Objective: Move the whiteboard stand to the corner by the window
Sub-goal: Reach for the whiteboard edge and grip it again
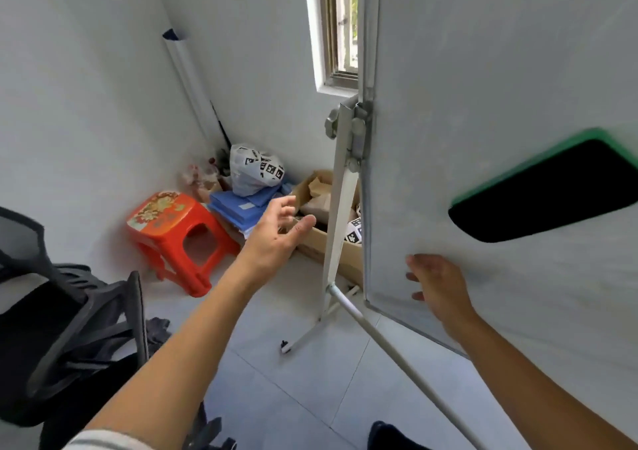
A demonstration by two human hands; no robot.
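Both forearms are bare; a white sleeve (pixel 103 441) with a grey stripe covers the left upper arm.

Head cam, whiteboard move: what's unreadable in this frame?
- Whiteboard: top and right cut off by frame edges.
- Stand: far legs hidden behind the board.
- Cardboard box: contents partly hidden by stand and left hand.
- Right hand: blurred; contact with board unclear.

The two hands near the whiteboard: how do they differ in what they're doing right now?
The left hand is open in mid-air, fingers spread, short of the stand's upright post and touching nothing. The right hand lies against the whiteboard near its lower left corner, fingers pointing up. The left hand reaches farther into the room, towards the cardboard box; the right hand stays nearer the person. Both are bare and grip nothing.
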